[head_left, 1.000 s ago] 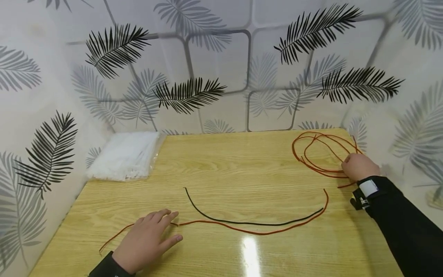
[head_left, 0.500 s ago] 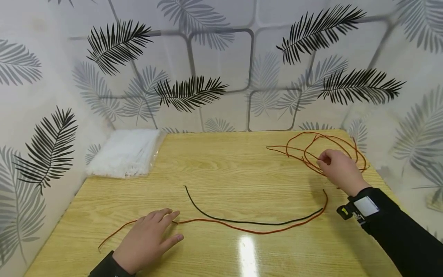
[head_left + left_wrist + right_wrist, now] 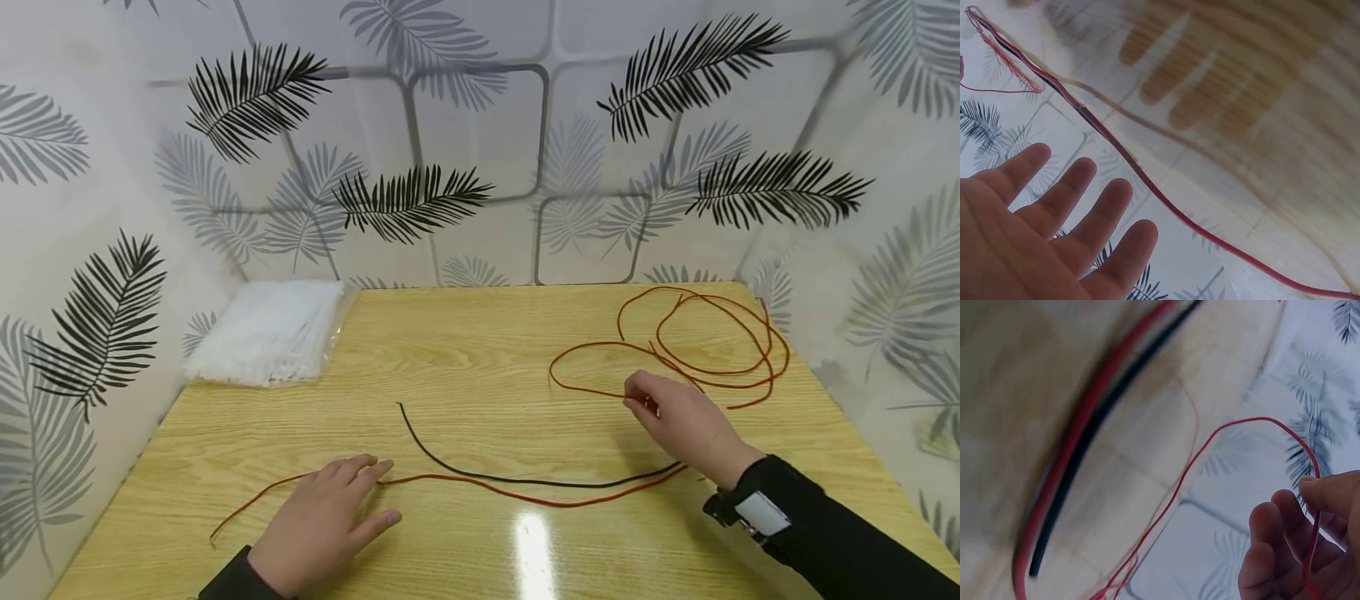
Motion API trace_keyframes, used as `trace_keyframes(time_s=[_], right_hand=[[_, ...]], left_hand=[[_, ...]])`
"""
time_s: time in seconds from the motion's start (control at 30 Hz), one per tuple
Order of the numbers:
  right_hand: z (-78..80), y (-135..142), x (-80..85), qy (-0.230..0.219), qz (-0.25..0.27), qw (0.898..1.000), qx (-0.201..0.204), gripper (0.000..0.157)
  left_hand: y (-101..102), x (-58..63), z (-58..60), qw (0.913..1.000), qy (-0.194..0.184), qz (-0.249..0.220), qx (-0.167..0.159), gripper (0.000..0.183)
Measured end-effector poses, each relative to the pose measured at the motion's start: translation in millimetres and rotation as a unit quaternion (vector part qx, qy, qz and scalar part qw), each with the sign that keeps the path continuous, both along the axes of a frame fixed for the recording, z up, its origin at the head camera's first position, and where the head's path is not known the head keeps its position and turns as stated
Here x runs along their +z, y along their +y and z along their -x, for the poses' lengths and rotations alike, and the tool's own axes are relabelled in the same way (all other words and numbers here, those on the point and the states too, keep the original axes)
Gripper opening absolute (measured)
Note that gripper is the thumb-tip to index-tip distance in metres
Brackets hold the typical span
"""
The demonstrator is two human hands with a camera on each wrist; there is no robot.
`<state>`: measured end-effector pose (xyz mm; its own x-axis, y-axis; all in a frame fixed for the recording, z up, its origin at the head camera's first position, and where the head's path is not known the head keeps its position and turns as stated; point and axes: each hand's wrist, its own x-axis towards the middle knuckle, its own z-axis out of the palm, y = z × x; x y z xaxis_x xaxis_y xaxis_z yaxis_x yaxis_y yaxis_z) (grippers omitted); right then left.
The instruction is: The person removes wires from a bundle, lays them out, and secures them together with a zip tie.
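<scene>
My right hand [image 3: 690, 425] pinches a thin red wire [image 3: 1266, 418] between thumb and fingers. From there the wire loops left and runs back to loose coils at the table's far right. A shorter black wire [image 3: 540, 483] lies in a curve across the middle. Just in front of it runs another red wire [image 3: 558, 505], its right end hidden by my right hand in the head view. My left hand [image 3: 322, 517] is over the left part of this red wire with fingers spread; the left wrist view shows its palm and straight fingers apart from the wire [image 3: 1169, 209].
A clear plastic bag [image 3: 262, 333] full of white pieces lies at the back left of the wooden table [image 3: 450, 358]. A wall covering with a leaf pattern [image 3: 480, 142] stands right behind the table.
My right hand has moved from the coils leftward and toward me, drawing a loop of red wire along. My left hand has stayed nearly still.
</scene>
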<state>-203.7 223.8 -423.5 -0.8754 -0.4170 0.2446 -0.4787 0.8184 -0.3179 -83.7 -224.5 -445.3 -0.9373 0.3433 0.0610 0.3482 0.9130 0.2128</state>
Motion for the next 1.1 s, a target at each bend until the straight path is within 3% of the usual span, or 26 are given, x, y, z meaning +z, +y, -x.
trace_keyframes(time_s=[0.3, 0.5, 0.73, 0.83, 0.97, 1.1], right_hand=[[-32.3, -34, -10.5, -0.036, 0.005, 0.993, 0.109, 0.004], [-49.1, -52, -11.3, -0.055, 0.02, 0.985, 0.165, 0.006], [-61.0, -66, -16.2, -0.055, 0.042, 0.977, 0.201, 0.003], [-64.7, -68, -15.1, -0.057, 0.052, 0.976, 0.206, 0.006], [-66.5, -67, -13.3, -0.057, 0.053, 0.977, 0.201, 0.009], [-66.5, -59, -12.0, -0.061, 0.053, 0.978, 0.194, 0.009]], left_hand=[[19, -1.9, 3.8, 0.9985, 0.007, -0.007, -0.054, 0.07], [47, 1.9, 13.1, 0.994, 0.02, 0.01, -0.107, 0.064], [86, 4.4, 26.2, 0.9766, 0.065, 0.042, -0.201, 0.057], [97, 3.9, 29.9, 0.9674, 0.082, 0.047, -0.235, 0.042], [101, 1.6, 33.5, 0.9663, 0.075, 0.042, -0.243, 0.015], [94, -1.3, 35.9, 0.9723, 0.074, 0.029, -0.22, 0.008]])
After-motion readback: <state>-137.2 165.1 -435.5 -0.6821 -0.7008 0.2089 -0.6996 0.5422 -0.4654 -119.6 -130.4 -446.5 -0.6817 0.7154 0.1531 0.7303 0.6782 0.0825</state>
